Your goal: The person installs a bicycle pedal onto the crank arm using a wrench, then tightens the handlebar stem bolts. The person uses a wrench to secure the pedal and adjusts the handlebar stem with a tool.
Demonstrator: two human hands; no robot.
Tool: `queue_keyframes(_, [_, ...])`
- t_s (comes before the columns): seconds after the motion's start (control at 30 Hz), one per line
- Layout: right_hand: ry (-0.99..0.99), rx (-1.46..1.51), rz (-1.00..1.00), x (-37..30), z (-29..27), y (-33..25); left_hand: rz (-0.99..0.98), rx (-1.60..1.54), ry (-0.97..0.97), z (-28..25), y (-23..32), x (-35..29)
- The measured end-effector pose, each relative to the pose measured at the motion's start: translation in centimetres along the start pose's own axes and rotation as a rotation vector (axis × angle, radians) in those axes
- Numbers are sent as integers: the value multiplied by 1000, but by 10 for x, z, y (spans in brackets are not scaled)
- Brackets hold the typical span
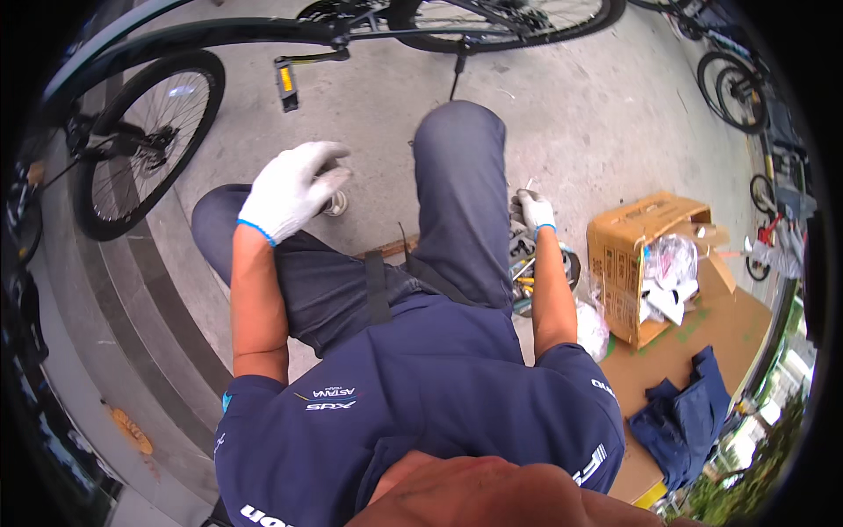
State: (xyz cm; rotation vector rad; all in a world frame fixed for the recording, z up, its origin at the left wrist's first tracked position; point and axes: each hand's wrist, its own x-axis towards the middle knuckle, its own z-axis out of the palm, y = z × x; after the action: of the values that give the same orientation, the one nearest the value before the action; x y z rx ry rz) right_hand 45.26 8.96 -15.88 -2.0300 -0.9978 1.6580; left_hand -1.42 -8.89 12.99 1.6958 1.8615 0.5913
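My left hand (294,191), in a white knitted glove with a blue cuff, hangs over my left thigh. Its fingers are bent, with the thumb apart and nothing visible between them. Just beyond the thumb is a small round whitish thing (337,205), partly hidden by the hand. My right hand (533,211), gloved alike, is beside my right knee with its fingers closed. A thin, pale, stick-like piece (529,184) pokes up from the fingertips; its kind is too small to make out. Below that hand lies a cluster of tools (523,270), partly covered by my forearm.
A bicycle with a dark frame (237,32) stretches across the far side, its pedal (286,83) jutting toward me. Its wheel (149,145) stands at left near grey steps (132,299). At right are a cardboard box (628,263) of plastic wrapping and dark blue cloth (685,422).
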Motion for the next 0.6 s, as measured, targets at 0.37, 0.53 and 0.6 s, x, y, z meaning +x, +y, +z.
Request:
queue_keyframes(0.37, [-41, -660, 81, -35, 9, 209, -251, -256, 40, -62, -49, 26])
queue_keyframes(0.53, [273, -609, -156, 29, -1, 162, -384, -350, 70, -92, -105, 46])
queue_keyframes(0.6, [271, -671, -205, 58, 5, 136, -466, -462, 116, -92, -121, 52])
